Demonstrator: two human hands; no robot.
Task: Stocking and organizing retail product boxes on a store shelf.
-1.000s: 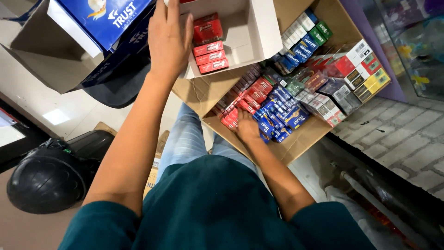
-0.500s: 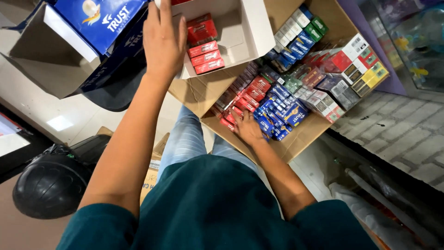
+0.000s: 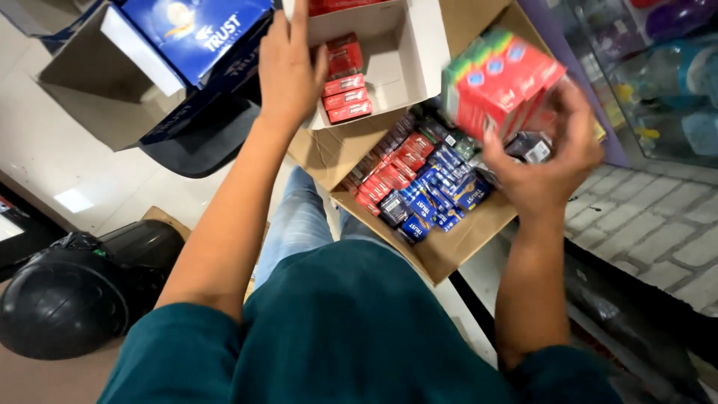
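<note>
My left hand point(image 3: 288, 71) grips the near wall of a white cardboard box point(image 3: 407, 52) that holds several small red packs point(image 3: 345, 96). My right hand point(image 3: 550, 161) is raised above a brown cardboard box point(image 3: 456, 243) and holds a stack of red packs with green and blue edges point(image 3: 497, 82). The brown box is filled with rows of small red packs point(image 3: 389, 168) and blue packs point(image 3: 437, 194).
A large blue-and-white carton point(image 3: 172, 45) stands open at the upper left. A black helmet point(image 3: 63, 299) lies on the floor at the lower left. A glass display case point(image 3: 662, 75) stands to the right, above a tiled ledge point(image 3: 651, 232).
My right hand has left the row of packs at the brown box's near end and risen to the right with a stack of red packs in it. My left hand stays on the white box.
</note>
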